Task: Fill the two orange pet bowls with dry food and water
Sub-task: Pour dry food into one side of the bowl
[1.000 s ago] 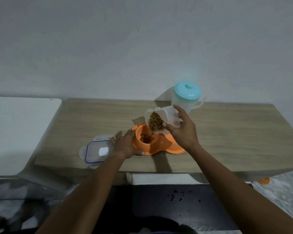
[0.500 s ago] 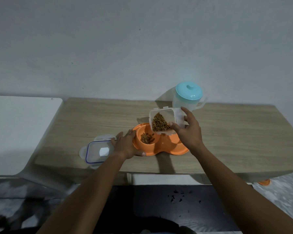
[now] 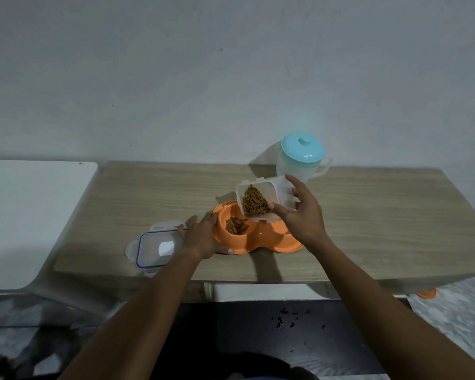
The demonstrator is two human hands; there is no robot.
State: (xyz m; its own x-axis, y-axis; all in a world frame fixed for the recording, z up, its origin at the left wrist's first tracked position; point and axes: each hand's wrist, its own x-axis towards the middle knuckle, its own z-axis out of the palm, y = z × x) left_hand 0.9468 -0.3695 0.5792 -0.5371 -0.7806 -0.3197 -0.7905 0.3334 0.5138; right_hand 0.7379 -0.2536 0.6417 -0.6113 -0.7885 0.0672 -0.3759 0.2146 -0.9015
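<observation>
An orange double pet bowl [image 3: 261, 242] sits near the front edge of the wooden table [image 3: 368, 220]. Its left bowl holds a small heap of brown dry food [image 3: 235, 225]; its right bowl is mostly hidden behind my right hand. My right hand [image 3: 299, 215] grips a clear plastic food container [image 3: 258, 201], tilted toward the left bowl, with kibble piled at its lower edge. My left hand [image 3: 203, 237] rests flat against the orange bowl's left rim. A clear water jug with a turquoise lid [image 3: 302, 157] stands behind, by the wall.
The container's lid [image 3: 155, 246], clear with a blue seal, lies on the table left of my left hand. A white surface [image 3: 25, 215] adjoins the table's left end. Dark crumbs [image 3: 288, 318] lie on the black floor below. The grey wall runs behind.
My right hand has shifted the tilted container slightly right and up. The heap of dry food in the left bowl has grown. My left hand has stayed on the bowl's rim.
</observation>
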